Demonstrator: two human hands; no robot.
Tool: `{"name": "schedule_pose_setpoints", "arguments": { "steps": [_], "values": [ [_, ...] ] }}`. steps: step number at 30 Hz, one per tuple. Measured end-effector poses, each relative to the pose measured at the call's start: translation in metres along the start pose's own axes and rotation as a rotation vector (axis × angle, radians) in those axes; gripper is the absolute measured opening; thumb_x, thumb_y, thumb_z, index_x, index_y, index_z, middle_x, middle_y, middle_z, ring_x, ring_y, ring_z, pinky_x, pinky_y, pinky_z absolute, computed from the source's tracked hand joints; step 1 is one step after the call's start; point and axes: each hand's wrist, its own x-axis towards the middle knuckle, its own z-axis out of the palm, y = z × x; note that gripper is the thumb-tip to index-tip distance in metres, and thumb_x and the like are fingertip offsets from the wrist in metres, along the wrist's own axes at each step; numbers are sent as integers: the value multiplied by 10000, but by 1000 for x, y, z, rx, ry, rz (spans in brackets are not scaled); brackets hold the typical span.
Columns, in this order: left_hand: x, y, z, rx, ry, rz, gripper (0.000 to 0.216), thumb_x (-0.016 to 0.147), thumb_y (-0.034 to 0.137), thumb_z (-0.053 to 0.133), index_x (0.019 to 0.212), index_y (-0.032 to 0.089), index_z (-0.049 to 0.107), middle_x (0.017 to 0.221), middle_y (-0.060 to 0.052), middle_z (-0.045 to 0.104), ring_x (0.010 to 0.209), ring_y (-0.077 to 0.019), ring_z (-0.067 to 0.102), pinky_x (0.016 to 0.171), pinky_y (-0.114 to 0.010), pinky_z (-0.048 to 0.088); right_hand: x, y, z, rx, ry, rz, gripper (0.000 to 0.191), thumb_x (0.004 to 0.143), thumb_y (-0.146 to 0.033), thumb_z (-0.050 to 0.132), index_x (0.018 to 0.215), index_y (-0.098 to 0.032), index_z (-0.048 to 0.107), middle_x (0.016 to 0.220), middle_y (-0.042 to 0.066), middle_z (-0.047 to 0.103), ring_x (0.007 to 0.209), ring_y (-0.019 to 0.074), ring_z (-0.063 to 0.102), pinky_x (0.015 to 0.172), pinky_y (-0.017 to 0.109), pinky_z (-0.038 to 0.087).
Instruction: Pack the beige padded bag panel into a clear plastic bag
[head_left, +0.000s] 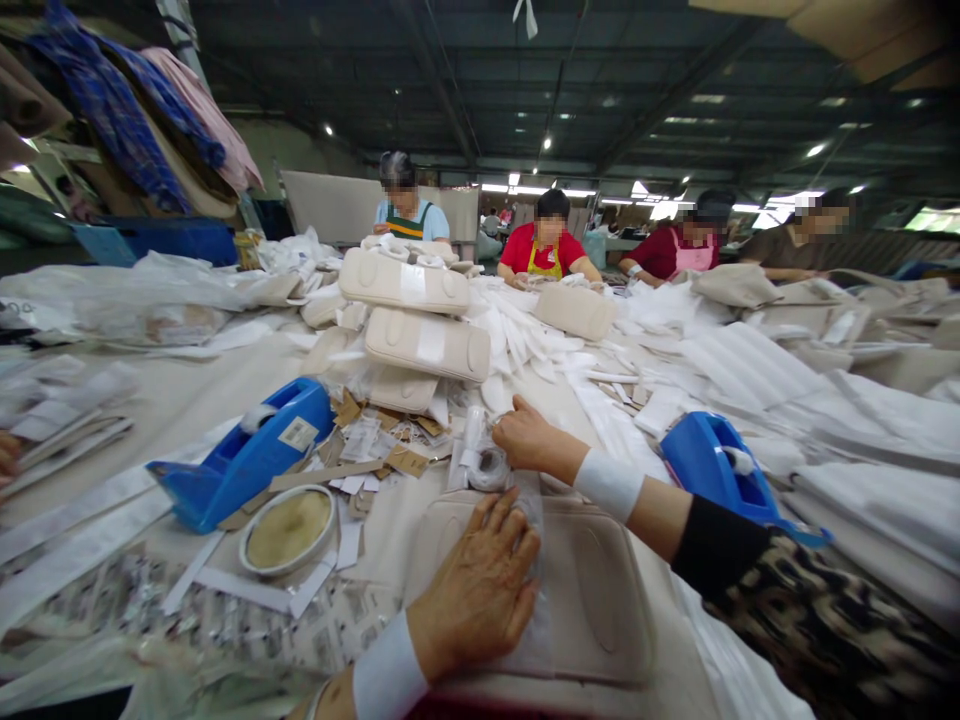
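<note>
left hand [480, 590] spread flat, pressing the near end of the beige padded rectangular bag panel [592, 600], long axis 9–3 o'clock. right hand [529, 440], at 12 o'clock beyond, pinches a white crumpled paper wad [487, 466]; blue plastic tape dispenser [244, 460] at 10 o'clock.

Low in the frame, the left hand [480, 585] lies flat, fingers spread, on a beige padded rectangular bag panel [600, 590]. Just above it, the right hand [529, 440] pinches a small crumpled bit of clear plastic wrap [487, 465] at the panel's upper edge. At left centre, a blue plastic tape dispenser [240, 465] sits on the cluttered surface [187, 400], with a round shallow tin [289, 530] just below it. A second blue dispenser [716, 465] stands at right. Four people in aprons sit along the top of the frame.
</note>
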Motion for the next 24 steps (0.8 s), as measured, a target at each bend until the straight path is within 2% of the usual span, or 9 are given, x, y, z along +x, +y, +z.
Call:
{"name": "schedule_pose_setpoints", "arguments": {
  "steps": [4, 6, 10, 14, 19, 24],
  "values": [
    [-1, 1, -1, -16, 11, -3, 342, 897, 312, 549, 1207, 179, 491, 1326, -108, 493, 1448, -287, 243, 1226, -466, 151, 10, 6, -4, -1, -69, 12, 405, 721, -234, 780, 1083, -91, 667, 980, 155, 723, 975, 299, 662, 1008, 416, 225],
    [-1, 1, -1, -24, 18, -5, 346, 899, 308, 546, 1217, 182, 488, 1326, -107, 493, 1447, -287, 245, 1224, -470, 159, 16, 12, -4, 2, -95, 14, 379, 724, -275, 792, 1047, -108, 683, 968, 134, 729, 961, 288, 666, 998, 414, 232],
    [-2, 1, -2, -32, 22, -4, 333, 902, 305, 542, 1211, 190, 493, 1329, -102, 494, 1447, -287, 245, 1226, -477, 160, 26, 22, 1, 7, -107, 27, 447, 735, -365, 789, 1089, -114, 680, 988, 130, 726, 964, 291, 658, 991, 434, 233],
    [-2, 0, 0, -26, 32, 6, 343, 909, 325, 535, 1221, 190, 492, 1329, -102, 502, 1452, -283, 240, 1229, -479, 168, 30, 31, 1, 33, -113, 20, 372, 733, -422, 783, 988, -158, 721, 907, 72, 730, 897, 254, 658, 972, 422, 246],
    [-5, -3, 2, -29, 32, 3, 354, 930, 347, 499, 1248, 193, 487, 1371, -100, 477, 1479, -268, 178, 1242, -462, 131, 31, 39, -2, 48, -67, 23, 305, 706, -424, 811, 877, -181, 741, 816, 31, 726, 809, 200, 651, 915, 348, 274],
    [-7, -2, 2, -13, 24, -3, 378, 936, 384, 493, 1260, 190, 486, 1394, -101, 468, 1486, -264, 160, 1246, -453, 107, 21, 42, 4, 49, 67, 133, 173, 770, -279, 760, 899, -165, 750, 874, 77, 741, 840, 212, 653, 917, 346, 283]
  ]
}}
